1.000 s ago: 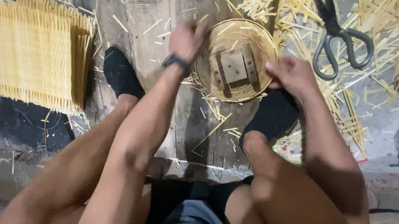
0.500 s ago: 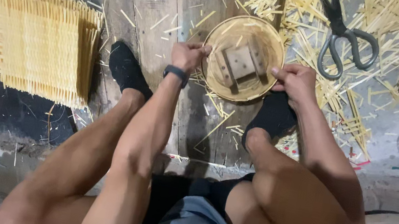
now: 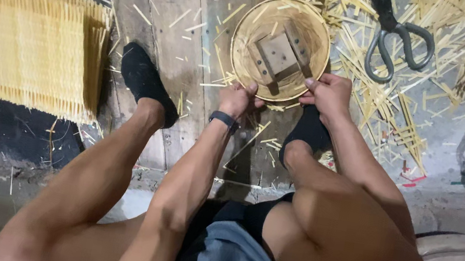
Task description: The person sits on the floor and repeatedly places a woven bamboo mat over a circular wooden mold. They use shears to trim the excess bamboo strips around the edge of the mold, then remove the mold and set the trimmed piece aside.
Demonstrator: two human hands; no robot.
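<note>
We see the round woven basket (image 3: 279, 49) lying on the wooden floor boards (image 3: 157, 17), just ahead of both hands and between the person's two black-socked feet. The left hand (image 3: 236, 98) grips the near rim at its lower left, fingers curled around the edge; the right hand (image 3: 328, 93) grips the same rim at its lower right, thumb and fingers pinched on the weave. Both hands touch the basket, so neither is nearer than the other, and the rim spans the gap between them. Inside the basket sits a wooden block form (image 3: 278, 55), its long slats running diagonally, away from the left hand toward the upper right. Beyond the right hand, farther out, lie large black scissors (image 3: 395, 32) among scattered bamboo strips (image 3: 387, 106). Well off to the left of the left hand, past the left foot, rests a flat woven bamboo mat (image 3: 39, 45).
</note>
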